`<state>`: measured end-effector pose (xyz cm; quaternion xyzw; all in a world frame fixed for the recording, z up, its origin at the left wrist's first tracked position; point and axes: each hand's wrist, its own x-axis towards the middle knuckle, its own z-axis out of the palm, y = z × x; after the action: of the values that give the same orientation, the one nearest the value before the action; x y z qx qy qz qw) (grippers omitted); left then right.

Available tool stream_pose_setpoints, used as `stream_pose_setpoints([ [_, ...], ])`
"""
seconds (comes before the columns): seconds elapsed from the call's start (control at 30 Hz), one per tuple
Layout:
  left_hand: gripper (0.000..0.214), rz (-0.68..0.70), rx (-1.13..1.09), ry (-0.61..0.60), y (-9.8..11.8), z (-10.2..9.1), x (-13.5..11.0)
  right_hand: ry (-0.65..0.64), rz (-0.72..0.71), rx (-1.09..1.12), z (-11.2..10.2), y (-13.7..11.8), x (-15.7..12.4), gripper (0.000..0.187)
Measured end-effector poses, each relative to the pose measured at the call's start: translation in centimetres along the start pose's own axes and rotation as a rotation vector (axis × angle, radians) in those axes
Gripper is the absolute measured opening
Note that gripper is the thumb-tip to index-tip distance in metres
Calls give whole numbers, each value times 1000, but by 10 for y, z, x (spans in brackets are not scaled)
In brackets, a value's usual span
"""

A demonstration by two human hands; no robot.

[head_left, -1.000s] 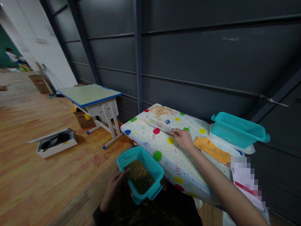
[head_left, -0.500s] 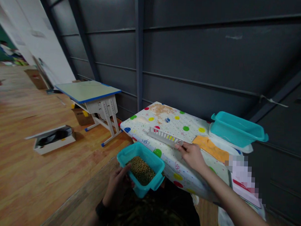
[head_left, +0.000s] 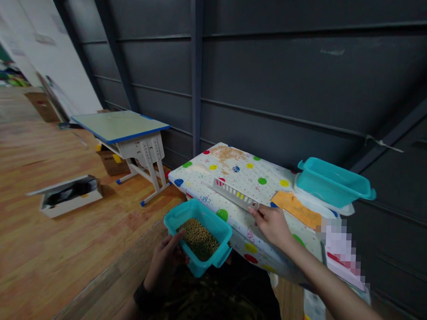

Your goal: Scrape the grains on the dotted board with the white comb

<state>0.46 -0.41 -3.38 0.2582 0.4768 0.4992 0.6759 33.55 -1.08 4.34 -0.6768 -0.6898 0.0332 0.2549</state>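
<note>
My left hand (head_left: 167, 254) grips the near left side of a teal plastic bin (head_left: 215, 220) with its thumb over the rim. Greenish-brown beans (head_left: 201, 238) cover the bin's bottom; the bin is held low by the near edge of the table. Between its fingers and thumb, my right hand (head_left: 270, 221) pinches the right end of a pale slotted plastic strip (head_left: 233, 194), long and narrow. The strip lies over the patterned tablecloth (head_left: 243, 177); whether it touches the cloth I cannot tell. Behind it, small tan grains (head_left: 228, 153) are scattered on the cloth's far left corner.
Another teal bin (head_left: 335, 180) stands at the table's back right on a white lid or tray, with an orange cloth (head_left: 297, 208) before it. To the left are a school desk (head_left: 121, 126) and a long open box (head_left: 72, 197) on the floor. A dark panel wall (head_left: 272, 78) rises behind.
The view has shifted slightly, so most things sit a little further left. The slotted strip has tilted slightly in my right hand. Both hands keep their holds.
</note>
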Motion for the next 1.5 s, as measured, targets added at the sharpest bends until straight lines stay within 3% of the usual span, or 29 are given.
stream_pose_setpoints([
  [0.17,61,-7,7,-1,4,0,-4,46,205,-266,-1,8,62,42],
  [0.27,58,-12,6,-25,7,0,-9,3,210,-361,4,5,94,37],
  [0.37,58,-12,1,-15,7,1,-12,-54,184,-388,12,-2,106,36],
  [0.93,57,9,-15,-4,2,-6,-5,-64,63,-268,20,6,84,34],
  [1.2,53,12,20,-23,6,-4,-5,8,43,-166,19,9,70,35],
  [1.37,55,2,27,-31,14,3,-13,-5,-6,-112,17,6,52,36],
  [1.5,56,5,9,-28,8,1,-8,-28,-29,-73,19,6,31,37],
])
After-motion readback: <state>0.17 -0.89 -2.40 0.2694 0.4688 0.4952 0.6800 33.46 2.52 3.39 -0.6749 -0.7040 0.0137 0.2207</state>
